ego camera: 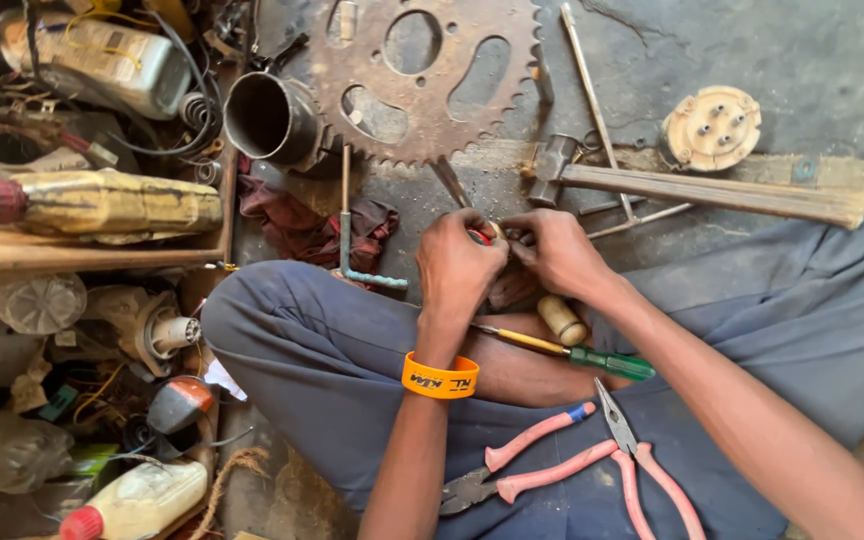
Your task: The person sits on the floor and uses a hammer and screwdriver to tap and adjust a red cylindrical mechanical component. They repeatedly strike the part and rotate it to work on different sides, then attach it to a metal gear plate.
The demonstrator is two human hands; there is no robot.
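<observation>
My left hand and my right hand meet in front of my crossed legs, both closed around a small part that shows a bit of red and a metal shaft sticking up from it. The fingers hide most of the part. An orange wristband circles my left wrist. A green-handled screwdriver and a short wooden peg lie on my leg just below the hands.
Two pairs of pink-handled pliers rest on my lap. A hammer, a rusty sprocket, a metal tube and a round cream disc lie on the concrete floor. Bottles, wires and parts crowd the left side.
</observation>
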